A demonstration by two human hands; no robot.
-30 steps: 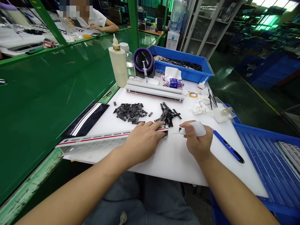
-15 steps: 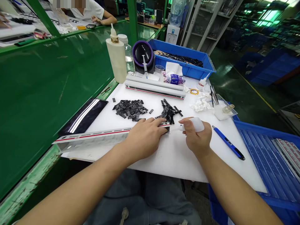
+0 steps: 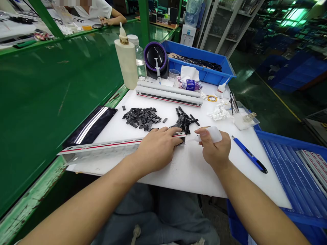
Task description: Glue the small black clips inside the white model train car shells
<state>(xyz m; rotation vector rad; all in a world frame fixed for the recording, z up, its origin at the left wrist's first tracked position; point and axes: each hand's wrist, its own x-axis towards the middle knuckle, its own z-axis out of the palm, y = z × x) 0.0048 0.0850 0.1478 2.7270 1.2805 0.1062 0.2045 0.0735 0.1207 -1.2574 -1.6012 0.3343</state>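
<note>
My left hand is closed round the right end of a long white model train car shell with a red stripe, which lies on its side with its hollow towards me. In my right hand is a small white squeeze bottle, its thin nozzle pointing left at the shell's right end. Whether the tip touches the shell I cannot tell. Just beyond my left hand lie a pile of small black rectangular pieces and a heap of black strips.
Another train car shell lies farther back. Behind it stand a large cream bottle, a clear bottle and a blue bin. At right are a blue pen-like tool and a blue tray. A co-worker's hand shows across the green bench.
Almost nothing differs. Both hands keep their hold and place, and the view has shifted very slightly.
</note>
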